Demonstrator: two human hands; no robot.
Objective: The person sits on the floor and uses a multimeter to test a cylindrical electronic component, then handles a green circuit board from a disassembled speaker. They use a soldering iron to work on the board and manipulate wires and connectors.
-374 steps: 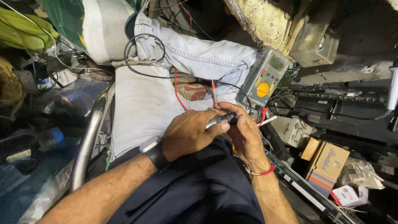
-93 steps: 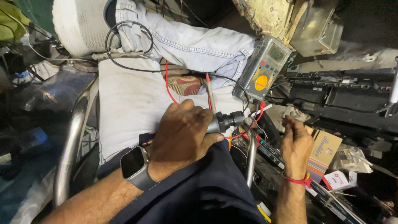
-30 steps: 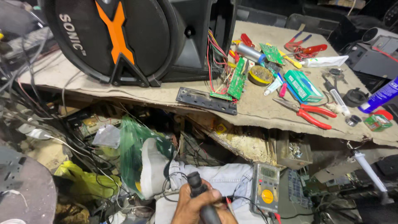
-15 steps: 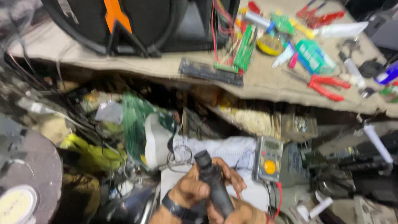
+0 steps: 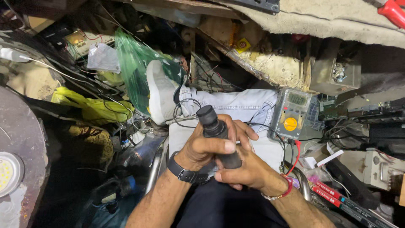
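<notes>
Torch [image 5: 217, 136], black, cylindrical, lens end up, grasped by left hand [image 5: 206, 147], right hand [image 5: 249, 171]

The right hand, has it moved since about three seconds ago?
Yes. The right hand was off to the right, below the multimeter; now it has come left and grips the black cylindrical tool with the left hand.

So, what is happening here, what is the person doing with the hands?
A person sits at a very cluttered workbench and holds a black cylinder-shaped tool with both hands. The left hand grips its upper part, and a black watch is on that wrist. The right hand holds the lower end from below. The tool points up and away from the person. Behind the hands, a grey meter with a yellow dial leans on pale blue cloth, with red and black wires beside it.
</notes>
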